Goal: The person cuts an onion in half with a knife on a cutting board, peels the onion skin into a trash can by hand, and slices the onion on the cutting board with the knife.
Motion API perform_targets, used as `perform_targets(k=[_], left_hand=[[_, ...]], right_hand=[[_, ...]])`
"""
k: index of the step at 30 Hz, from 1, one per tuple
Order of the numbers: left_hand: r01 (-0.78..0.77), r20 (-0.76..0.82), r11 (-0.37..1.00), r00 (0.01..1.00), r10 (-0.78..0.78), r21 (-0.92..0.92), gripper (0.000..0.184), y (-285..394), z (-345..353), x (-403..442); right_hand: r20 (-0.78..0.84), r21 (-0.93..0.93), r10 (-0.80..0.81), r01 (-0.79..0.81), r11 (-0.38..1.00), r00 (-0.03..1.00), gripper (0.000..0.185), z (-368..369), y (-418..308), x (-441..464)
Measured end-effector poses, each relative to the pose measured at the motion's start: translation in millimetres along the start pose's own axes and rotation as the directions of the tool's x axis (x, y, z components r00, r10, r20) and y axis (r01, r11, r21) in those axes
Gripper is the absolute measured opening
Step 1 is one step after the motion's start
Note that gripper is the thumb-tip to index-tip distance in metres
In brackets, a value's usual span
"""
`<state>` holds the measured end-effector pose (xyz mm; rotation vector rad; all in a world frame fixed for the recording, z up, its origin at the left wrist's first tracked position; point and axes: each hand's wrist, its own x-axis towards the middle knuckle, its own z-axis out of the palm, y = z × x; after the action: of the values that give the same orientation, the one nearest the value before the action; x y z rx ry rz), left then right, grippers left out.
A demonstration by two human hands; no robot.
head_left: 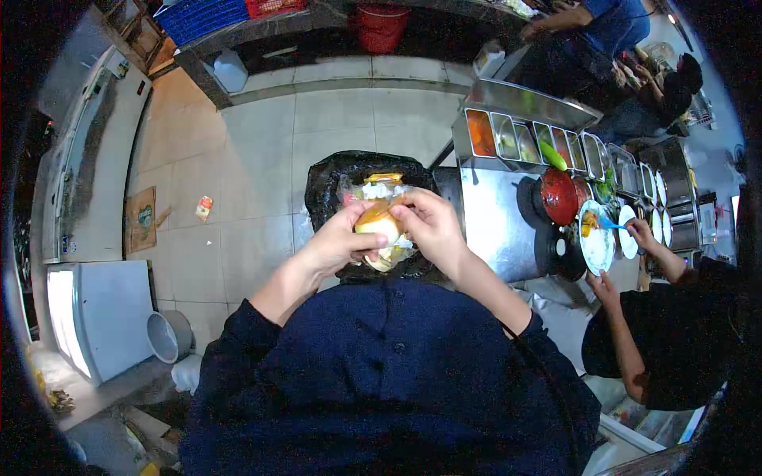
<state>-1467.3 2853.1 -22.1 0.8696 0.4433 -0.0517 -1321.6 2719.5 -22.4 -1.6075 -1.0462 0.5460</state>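
Between my two hands is a round, pale thing with a golden-brown skin over its top, which looks like an onion (pixel 379 228). My left hand (pixel 347 236) is wrapped round it from the left and below. From the right, my right hand (pixel 426 228) pinches at its upper side, by the brown skin. Both hands are over a bin lined with a black plastic bag (pixel 329 176), which holds crumpled plastic and other waste.
A steel counter (pixel 492 214) with a row of food containers (pixel 508 135) stands at my right. Beside it a co-worker's hands hold a plate (pixel 597 252) and a blue spoon (pixel 611 224). Other people work at the far right. A grey bucket (pixel 168 336) and white appliance (pixel 111 317) stand left.
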Motion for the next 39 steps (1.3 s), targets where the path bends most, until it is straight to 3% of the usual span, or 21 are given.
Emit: perform_targets(k=[3,8,11,12,15,20,24,27,28,31,32,34,35,36,39], left_hand=[[-0.160,0.151,0.924,0.982,0.113,0.347,0.059,-2.7,-7.4,3.7],[-0.308,0.241,0.838,0.946,0.218,0.451,0.071,-17.5,-14.2,6.0],[0.014,0.109,1.000,0.994,-0.011,-0.027,0.069,-12.7,-15.4,-6.5],[0.014,0.108,1.000,0.994,-0.011,-0.028,0.069,-13.7,-17.3,-6.0],[-0.222,-0.119,0.964,0.971,0.206,-0.148,0.058,-15.6,-25.5,-1.6],[-0.197,-0.167,0.952,0.973,0.161,-0.233,0.052,-15.7,-38.1,-1.4],[-0.201,-0.159,0.977,0.969,0.189,-0.066,0.046,-19.9,-43.3,-4.6],[-0.186,-0.147,0.961,0.976,0.158,-0.206,0.042,-16.3,-42.6,-8.4],[-0.187,-0.149,0.961,0.976,0.158,-0.206,0.042,-16.0,-42.8,-7.6],[-0.103,-0.102,0.942,0.992,0.074,-0.318,0.041,-14.6,-41.6,-3.7],[-0.107,-0.105,0.942,0.991,0.077,-0.317,0.041,-14.3,-39.1,-2.7],[-0.095,-0.144,0.992,0.986,0.082,-0.082,0.040,-13.5,-31.3,0.8],[-0.081,-0.161,0.996,0.983,0.086,0.038,0.040,-13.3,-28.9,1.1],[-0.078,-0.160,0.996,0.984,0.083,0.038,0.040,-12.5,-27.7,0.9],[0.053,-0.018,0.971,0.999,-0.050,0.234,0.040,-9.6,-24.1,1.5]], right_hand=[[-0.024,0.246,0.249,-0.236,0.940,0.968,0.015,-1.1,-8.9,2.3],[-0.113,0.394,0.276,-0.212,0.894,0.955,0.011,-10.1,-3.3,13.7],[-0.311,0.397,0.252,-0.116,0.911,0.916,0.012,-18.2,12.0,15.3],[-0.309,0.397,0.253,-0.118,0.910,0.917,0.012,-19.2,19.3,14.1],[-0.429,0.404,0.215,-0.027,0.915,0.877,0.013,-18.4,36.4,13.5],[-0.439,0.457,0.271,-0.047,0.888,0.856,0.011,-16.2,40.1,9.2],[-0.491,0.385,0.267,-0.068,0.921,0.829,0.015,-26.3,55.4,12.6],[-0.312,-0.176,0.148,-0.210,0.962,0.939,0.027,-28.4,76.4,13.2],[-0.310,-0.175,0.148,-0.209,0.962,0.939,0.027,-25.1,82.3,11.9],[-0.017,-0.552,0.120,-0.109,0.827,0.993,0.044,-6.3,93.4,5.6],[-0.014,-0.550,0.117,-0.105,0.828,0.993,0.044,-2.4,85.9,7.7],[0.066,-0.038,0.282,-0.280,0.959,0.957,0.050,1.4,71.2,11.3],[0.136,0.225,0.342,-0.365,0.903,0.930,0.053,3.3,62.3,12.9],[0.134,0.225,0.345,-0.367,0.902,0.929,0.053,6.0,53.5,14.6],[0.350,0.441,0.115,-0.272,0.855,0.930,0.041,11.9,32.6,17.5]])
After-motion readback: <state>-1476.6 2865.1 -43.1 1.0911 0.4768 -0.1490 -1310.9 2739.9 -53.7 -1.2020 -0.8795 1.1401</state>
